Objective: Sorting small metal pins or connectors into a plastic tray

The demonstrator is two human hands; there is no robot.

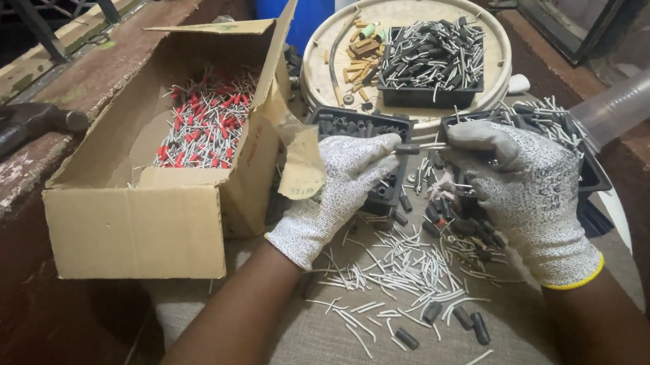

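Both gloved hands, left hand (348, 184) and right hand (514, 183), pinch one thin grey pin with a dark sleeve (414, 149) between them, its ends hidden by fingertips.

My work lies on a grey cloth (338, 351). Loose pins (394, 270) and dark sleeves (467, 322) are scattered over its middle. Left of the pins sits a cardboard box (149, 212). Beyond them rest two black trays (363, 129) (560, 129), and farther back a round lid (404, 14).
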